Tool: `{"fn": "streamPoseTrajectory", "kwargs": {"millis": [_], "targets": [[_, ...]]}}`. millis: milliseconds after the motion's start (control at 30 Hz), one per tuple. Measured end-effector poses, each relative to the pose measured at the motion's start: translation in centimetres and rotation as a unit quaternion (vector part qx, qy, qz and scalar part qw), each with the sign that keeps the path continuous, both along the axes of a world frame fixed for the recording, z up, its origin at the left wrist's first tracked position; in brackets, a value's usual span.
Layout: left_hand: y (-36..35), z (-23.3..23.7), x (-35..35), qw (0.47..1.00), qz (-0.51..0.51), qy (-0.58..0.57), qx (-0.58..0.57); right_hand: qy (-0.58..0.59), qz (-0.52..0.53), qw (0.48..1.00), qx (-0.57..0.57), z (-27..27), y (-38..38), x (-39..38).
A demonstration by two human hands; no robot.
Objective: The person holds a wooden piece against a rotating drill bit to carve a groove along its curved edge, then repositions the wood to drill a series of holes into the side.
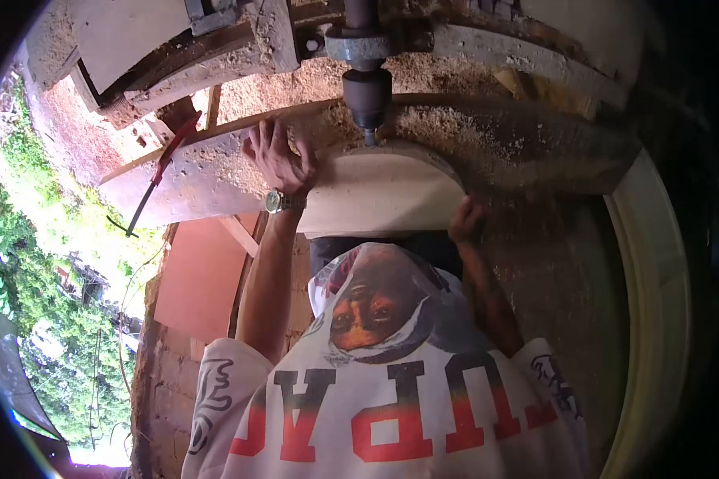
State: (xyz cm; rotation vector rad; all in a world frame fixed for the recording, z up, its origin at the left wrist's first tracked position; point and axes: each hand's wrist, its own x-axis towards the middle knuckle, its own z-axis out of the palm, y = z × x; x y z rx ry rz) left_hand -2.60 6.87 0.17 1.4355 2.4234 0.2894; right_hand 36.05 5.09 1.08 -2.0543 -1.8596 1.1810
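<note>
A pale wooden board (379,195) with a curved far edge lies on the sawdust-covered bench in front of me. My left hand (281,160), a watch at its wrist, grips the board's left end with bent fingers, some of them reaching onto the bench. My right hand (466,219) is closed around the board's right end, partly in shadow. Above the middle of the curved edge stands a dark machine chuck (367,96). The small bit (371,137) below it meets or nearly meets that edge; exact contact is hard to see.
Sawdust covers the long wooden bench top (535,152). At its left end lies a slim red and black tool (161,168). Wooden beams (527,60) run behind the chuck. A reddish panel (196,275) leans at left, and a pale curved frame (655,279) stands at right.
</note>
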Motion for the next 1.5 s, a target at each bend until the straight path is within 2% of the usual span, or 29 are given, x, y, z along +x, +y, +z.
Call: {"fn": "streamPoseTrajectory", "kwargs": {"millis": [167,400,467,567,600,667,833,900,1133,1167,1267,1300,1367,1467,1500], "targets": [[0.4,0.2,-0.2,1.0,0.014,-0.018,-0.011,0.014,0.014,1.0,-0.006,-1.7,-0.3,1.2],[1.0,0.6,-0.5,0.999,0.011,-0.025,-0.027,0.029,0.005,1.0,0.009,-0.9,0.9,-0.6],[0.5,-0.1,-0.5,1.0,0.008,-0.01,-0.016,0.02,0.014,1.0,0.002,-0.8,1.0,-0.4],[-1.6,-3.0,-1.2,1.0,-0.013,0.003,0.019,0.071,0.0,0.997,0.032,-1.9,0.0,-0.2],[-2.0,-3.5,-1.4,0.999,-0.009,-0.037,-0.031,0.052,-0.003,0.998,0.028,-1.8,-0.9,-0.2],[-3.2,-4.0,-1.0,0.999,-0.045,-0.022,0.016,0.011,-0.009,1.0,0.026,-1.6,-1.7,-0.3],[-4.6,-2.7,0.1,0.999,-0.042,-0.017,0.006,0.054,0.017,0.998,0.037,-1.7,-3.8,0.7],[-4.9,-4.0,-0.3,0.999,-0.039,0.0,0.016,0.047,0.017,0.998,0.03,-2.1,-4.2,0.8],[-1.7,-0.8,-0.4,0.999,-0.005,-0.025,0.029,0.018,-0.001,1.0,0.004,-1.5,-2.4,0.4],[-1.2,-1.1,-0.3,0.998,0.001,0.006,0.062,0.014,-0.001,1.0,0.009,-1.6,-1.5,0.0],[0.5,0.3,-0.7,1.0,0.017,-0.009,-0.021,-0.005,0.019,0.998,-0.052,-0.9,0.4,-0.3],[0.7,-0.1,-0.5,0.999,0.028,-0.012,0.036,0.016,0.018,1.0,0.014,-0.5,0.8,-0.9],[1.0,-0.1,-0.9,1.0,0.015,0.021,0.005,0.066,0.019,0.985,0.156,-0.3,2.2,-2.3],[1.3,-0.1,-0.9,1.0,0.01,0.017,-0.006,0.026,-0.002,0.999,-0.027,0.6,1.7,-1.2],[1.2,-0.4,-1.0,1.0,0.012,0.021,-0.011,0.027,0.001,0.999,-0.025,0.6,1.8,-1.3]]}}
